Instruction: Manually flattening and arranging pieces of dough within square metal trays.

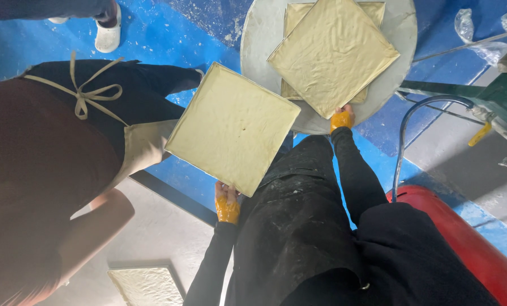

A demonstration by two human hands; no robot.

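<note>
Nearest the camera, black sleeves and a dusty black apron [298,226] are seen. The left hand [227,205], coated in yellow-orange, is closed on the near corner of a pale yellow square tray [232,128], which is held tilted in the air, just left of the round grey desk [398,68]. The tray is filled with a smooth cream-coloured layer, and its far corner overlaps the desk's left edge.

The right hand [341,119], also yellow-orange, is seen at the near edge of the desk, its fingers gripping the near corner of the top sheet [332,54], a wrinkled pale yellow square that lies on the desk. A second square sheet [294,17] is partly covered beneath it, turned at another angle.

To the left of the desk, another person in a dark top and a beige apron [143,144] tied with a bow is standing close to the held tray. Near that person, a textured cream square [146,286] is lying on the grey floor. To the right of the desk, a red cylinder [463,238] and a curved metal tube [417,122] are seen above the blue floor [202,34]. Beyond the desk, crumpled clear plastic [471,28] is lying.
</note>
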